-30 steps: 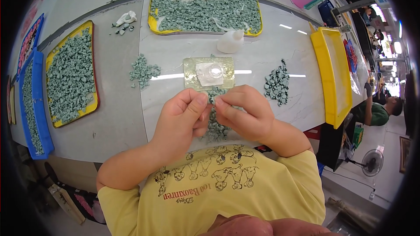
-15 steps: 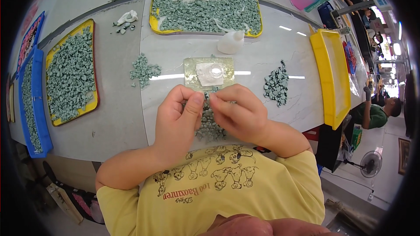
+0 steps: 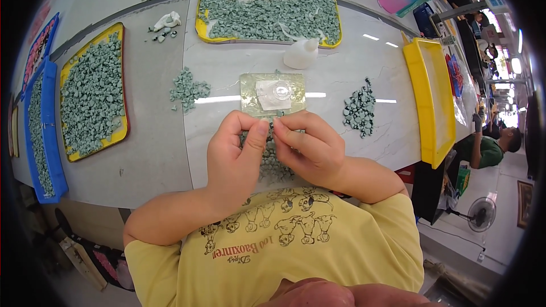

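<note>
My left hand (image 3: 242,145) and my right hand (image 3: 311,143) meet above the table's near edge, thumbs and fingertips pinched close together. A sliver of a small green piece (image 3: 272,122) shows between the fingertips; most of it is hidden. Below the hands lies a pile of small green pieces (image 3: 276,167), partly covered by my fingers. Just beyond the fingertips is a flat yellowish square pad (image 3: 248,101) with a white paper piece (image 3: 266,101) and a small clear round dish (image 3: 281,90) on it. A white squeeze bottle (image 3: 300,55) stands behind the pad.
Loose green pieces lie left (image 3: 189,88) and darker-edged ones right (image 3: 359,111). Yellow trays of green pieces stand at the back (image 3: 339,28) and left (image 3: 122,128), beside a blue tray (image 3: 54,165). At right are a yellow bin (image 3: 432,102) and, farther off, another person (image 3: 489,150).
Both hands stay pinched together in nearly the same place. The fingers have shifted slightly, and less of the small green piece shows between them.
</note>
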The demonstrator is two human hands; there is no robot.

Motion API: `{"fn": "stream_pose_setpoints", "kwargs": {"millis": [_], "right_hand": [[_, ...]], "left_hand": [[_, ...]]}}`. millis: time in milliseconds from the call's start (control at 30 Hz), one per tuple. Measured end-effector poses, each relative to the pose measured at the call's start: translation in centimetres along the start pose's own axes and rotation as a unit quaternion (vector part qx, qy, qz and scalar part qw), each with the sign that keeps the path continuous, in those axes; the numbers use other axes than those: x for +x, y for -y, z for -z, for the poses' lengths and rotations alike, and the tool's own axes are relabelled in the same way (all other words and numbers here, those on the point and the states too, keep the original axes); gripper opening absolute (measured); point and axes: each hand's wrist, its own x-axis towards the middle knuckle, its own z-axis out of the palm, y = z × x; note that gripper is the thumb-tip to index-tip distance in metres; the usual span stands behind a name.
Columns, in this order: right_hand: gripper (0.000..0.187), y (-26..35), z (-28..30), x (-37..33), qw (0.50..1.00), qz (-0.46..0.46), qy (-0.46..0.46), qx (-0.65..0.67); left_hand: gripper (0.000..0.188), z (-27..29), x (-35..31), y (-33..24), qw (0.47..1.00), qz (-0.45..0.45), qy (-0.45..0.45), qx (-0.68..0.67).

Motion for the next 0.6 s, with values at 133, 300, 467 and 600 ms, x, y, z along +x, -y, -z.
{"fn": "stream_pose_setpoints", "kwargs": {"millis": [133, 300, 467, 600], "right_hand": [[0.025, 0.6, 1.7, 0.1, 0.998, -0.055, 0.017, -0.001], [0.019, 0.1, 7.8, 2.3, 0.957, -0.221, 0.185, 0.032], [0.016, -4.5, 14.1, 0.3, 0.908, -0.294, 0.066, -0.293], [0.018, -6.7, 16.5, -0.8, 0.827, -0.401, 0.084, -0.386]], "left_hand": [[0.018, -0.8, 0.0, -0.4, 0.998, 0.001, -0.005, 0.068], [0.021, -2.0, 0.0, -1.2, 0.987, 0.080, 0.044, 0.133], [0.019, -3.7, -0.5, -1.4, 0.977, 0.132, 0.089, 0.140], [0.018, -3.8, -0.4, -1.8, 0.978, 0.192, 0.080, 0.027]]}}
